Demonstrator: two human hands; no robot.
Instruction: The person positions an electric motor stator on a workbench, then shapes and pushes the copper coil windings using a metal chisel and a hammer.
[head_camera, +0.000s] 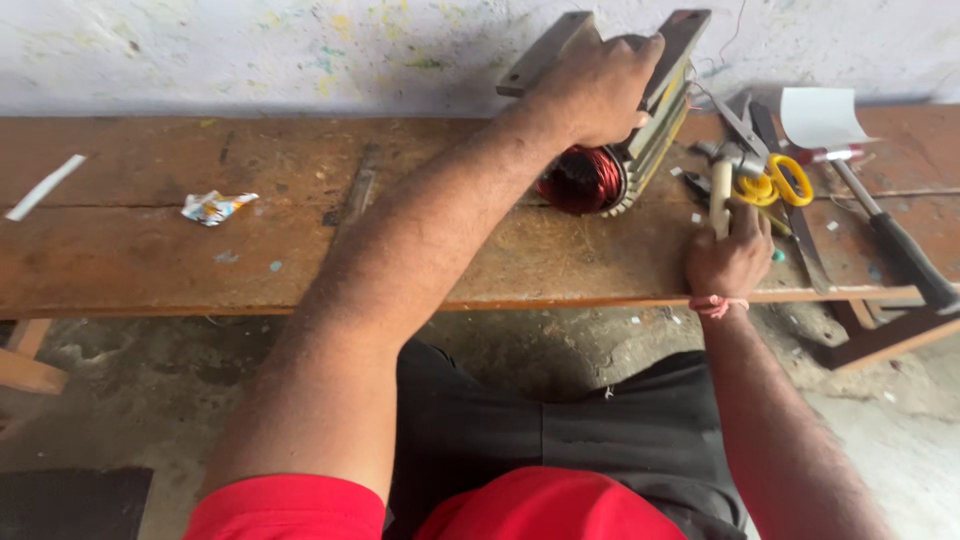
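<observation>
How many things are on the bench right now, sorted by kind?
Wound motor core, under the left hand: 1
Yellow-handled scissors: 1
Hammer: 1
Pale tool handle in the right hand: 1
Crumpled wrapper: 1
White strip: 1
Total: 6

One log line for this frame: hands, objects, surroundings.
left hand: gripping laminated motor core with red copper winding | right hand: holding pale tool handle | nearby: yellow scissors, hammer | surface: wooden bench
</observation>
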